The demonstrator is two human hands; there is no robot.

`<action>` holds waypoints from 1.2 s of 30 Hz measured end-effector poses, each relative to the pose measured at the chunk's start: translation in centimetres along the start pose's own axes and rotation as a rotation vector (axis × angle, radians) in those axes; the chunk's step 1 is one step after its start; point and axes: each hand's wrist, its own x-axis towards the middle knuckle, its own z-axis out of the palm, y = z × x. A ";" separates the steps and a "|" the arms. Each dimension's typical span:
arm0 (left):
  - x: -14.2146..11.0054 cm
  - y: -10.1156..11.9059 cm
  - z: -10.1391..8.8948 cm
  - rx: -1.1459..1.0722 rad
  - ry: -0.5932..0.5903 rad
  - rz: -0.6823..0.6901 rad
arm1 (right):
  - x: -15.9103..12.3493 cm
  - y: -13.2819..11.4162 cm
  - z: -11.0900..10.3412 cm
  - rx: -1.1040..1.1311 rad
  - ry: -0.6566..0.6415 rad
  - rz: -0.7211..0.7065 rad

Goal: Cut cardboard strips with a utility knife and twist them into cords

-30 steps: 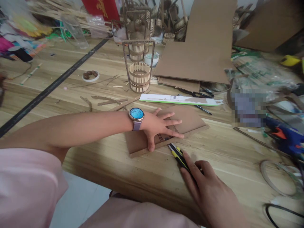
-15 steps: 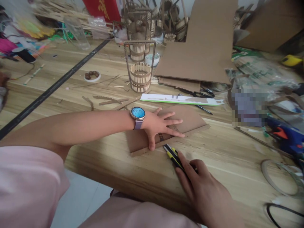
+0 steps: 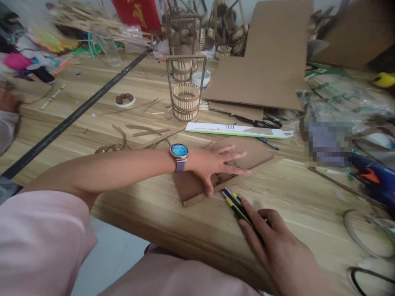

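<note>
My left hand [image 3: 217, 165], with a round blue-faced watch on the wrist, lies flat with fingers spread on a brown cardboard piece [image 3: 197, 187] on the wooden table [image 3: 138, 205]. My right hand [image 3: 277, 246] grips a yellow and black utility knife [image 3: 235, 202]. Its index finger runs along the knife's top. The knife's tip rests at the cardboard's near edge, just beside my left thumb.
A white and green ruler [image 3: 237, 130], a pen [image 3: 267, 143] and black scissors [image 3: 257, 121] lie behind the cardboard. A stick basket in a frame [image 3: 185, 100], large cardboard sheets [image 3: 265, 70], a blue glue gun [image 3: 375, 181] and a small dish of nuts [image 3: 125, 99] stand around. Another person's hand [image 3: 8, 102] shows at far left.
The view has shifted slightly. The knife slid back a little along the cardboard's edge and then forward again; my left hand stays pressed on the cardboard.
</note>
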 end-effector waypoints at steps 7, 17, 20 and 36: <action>0.5 0.9 -0.6 0.034 -0.048 0.006 | 0.7 3.3 0.5 0.115 -0.052 0.070; 0.5 0.8 -0.7 0.020 -0.196 -0.033 | 1.5 3.0 -0.5 0.100 -0.053 0.030; 0.5 0.8 -0.8 0.009 -0.176 -0.019 | 1.3 3.0 -0.4 0.089 -0.074 0.002; 0.2 0.7 -1.1 -0.042 -0.170 -0.032 | 1.0 0.8 -1.1 -0.115 0.136 -0.156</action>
